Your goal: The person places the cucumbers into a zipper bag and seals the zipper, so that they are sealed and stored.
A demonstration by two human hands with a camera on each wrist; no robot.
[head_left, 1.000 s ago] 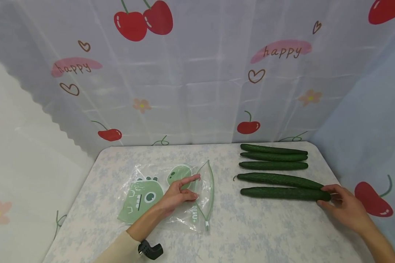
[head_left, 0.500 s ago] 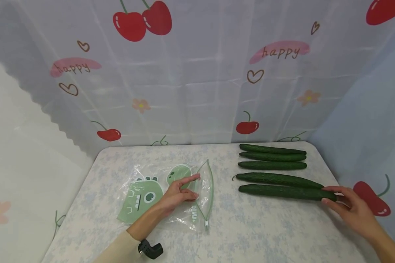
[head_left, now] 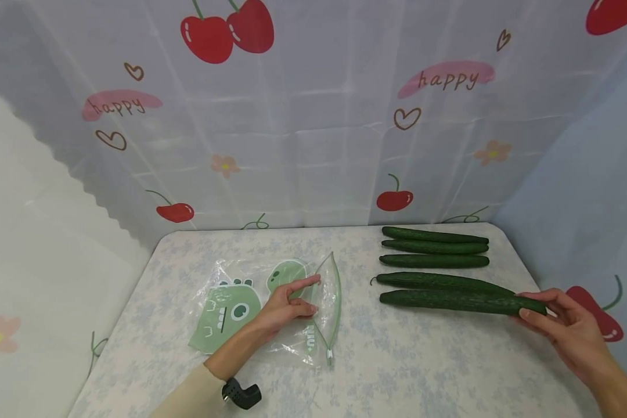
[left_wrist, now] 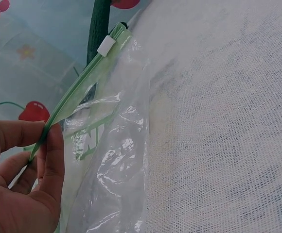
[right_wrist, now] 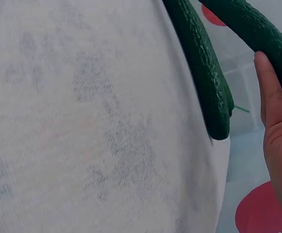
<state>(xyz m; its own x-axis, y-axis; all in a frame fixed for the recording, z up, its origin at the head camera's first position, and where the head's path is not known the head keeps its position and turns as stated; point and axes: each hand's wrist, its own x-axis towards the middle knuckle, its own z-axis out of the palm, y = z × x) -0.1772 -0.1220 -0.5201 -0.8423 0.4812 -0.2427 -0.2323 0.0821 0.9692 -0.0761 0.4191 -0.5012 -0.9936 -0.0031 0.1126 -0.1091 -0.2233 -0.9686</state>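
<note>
My right hand (head_left: 580, 328) grips the right end of the nearest long green cucumber (head_left: 449, 300) between thumb and fingers. In the right wrist view this cucumber (right_wrist: 250, 24) is raised off the cloth at the held end. Just behind it lies another cucumber (head_left: 439, 281) with a curled stem. My left hand (head_left: 284, 307) is at the mouth of a clear zip bag (head_left: 232, 316) printed with a green cartoon dinosaur. Seen from the left wrist, thumb and fingers pinch the bag's green zip edge (left_wrist: 75, 87), which carries a white slider (left_wrist: 106, 45). The bag's mouth gapes toward the cucumbers.
Three more cucumbers (head_left: 433, 261) lie in a row at the back right of the cloth-covered table (head_left: 397, 371). A cherry-print curtain (head_left: 303, 162) hangs behind the table and along its sides. A black band (head_left: 242, 395) is on the left wrist.
My right hand has moved right and taken a firmer grip on the nearest cucumber, whose right end has shifted right and lifted. The left hand and bag stay in place.
</note>
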